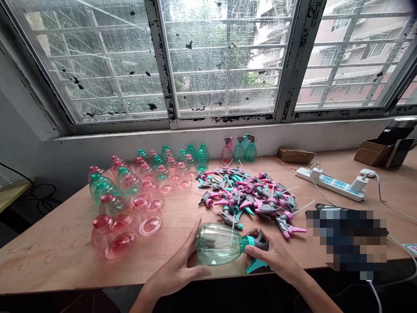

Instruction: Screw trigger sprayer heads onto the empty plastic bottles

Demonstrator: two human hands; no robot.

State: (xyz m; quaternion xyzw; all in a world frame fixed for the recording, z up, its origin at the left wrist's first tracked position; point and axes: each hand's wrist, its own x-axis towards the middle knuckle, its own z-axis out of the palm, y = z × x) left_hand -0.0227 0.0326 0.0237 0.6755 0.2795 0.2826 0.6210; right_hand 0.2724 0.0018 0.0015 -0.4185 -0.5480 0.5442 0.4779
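Note:
A clear green spray bottle [218, 245] lies sideways just above the table's front edge, its base to the left. My right hand [272, 254] is closed around its dark grey and teal spray head [257, 243], near the teal collar. At the base end, my left hand [179, 265] is open, fingers and thumb spread to either side of the bottle; whether they touch it I cannot tell. Behind the bottle spreads a heap of pink, teal and grey spray heads [247, 191] with white tubes. One pink and grey spray head [288, 224] lies closest to my right hand.
Several open pink bottles [146, 215] and green bottles [104, 189] stand at left. Three bottles with spray heads [239, 150] stand by the wall. To the right are a power strip [332, 182], a brown package [296, 154], a cardboard box [371, 152] and a blurred dark device [348, 234] with cables.

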